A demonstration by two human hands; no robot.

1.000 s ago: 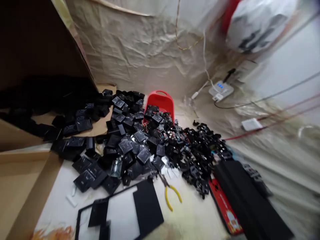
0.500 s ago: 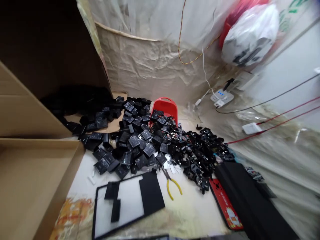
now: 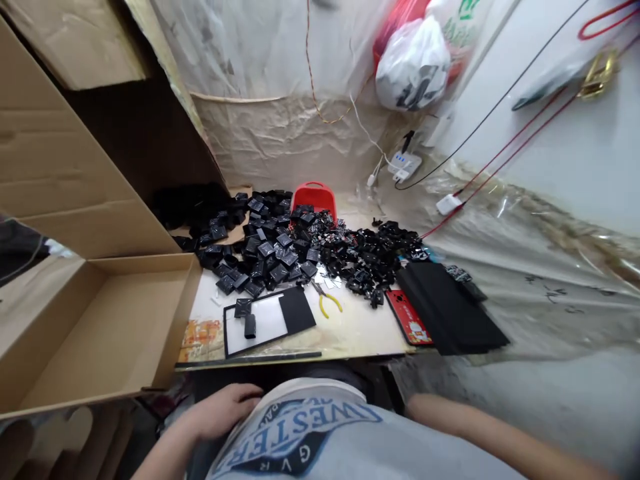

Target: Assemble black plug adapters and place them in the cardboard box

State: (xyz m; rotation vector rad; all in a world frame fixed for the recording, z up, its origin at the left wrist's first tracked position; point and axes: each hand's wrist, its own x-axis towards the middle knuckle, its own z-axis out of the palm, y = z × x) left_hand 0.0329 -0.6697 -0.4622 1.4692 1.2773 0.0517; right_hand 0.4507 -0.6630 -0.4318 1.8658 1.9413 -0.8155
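Below the table's front edge, my left hand (image 3: 227, 408) rests beside my shirt with its fingers stretched out and nothing seen in them. On the other side of my body, my right hand (image 3: 424, 405) is blurred and its fingers are hidden. Closest to the hands on the tabletop lie a black frame (image 3: 256, 352) with a wide black panel, and two small black plastic pieces, one a square box (image 3: 243, 307) and one narrower (image 3: 250, 326). Yellow-handled pliers (image 3: 330, 304) lie to the right of the frame.
Black plastic boxes (image 3: 267, 249) and small black parts (image 3: 370, 257) are heaped across the table, before a red scoop-like bin (image 3: 314, 195). An open cardboard box (image 3: 105, 327) stands left. Black sheets (image 3: 445, 303) partly cover a red case (image 3: 407, 317). A power strip (image 3: 404, 164) sits behind.
The view has tilted down and shifted right, bringing my shirt and both arms into sight. The things on the table appear unmoved.
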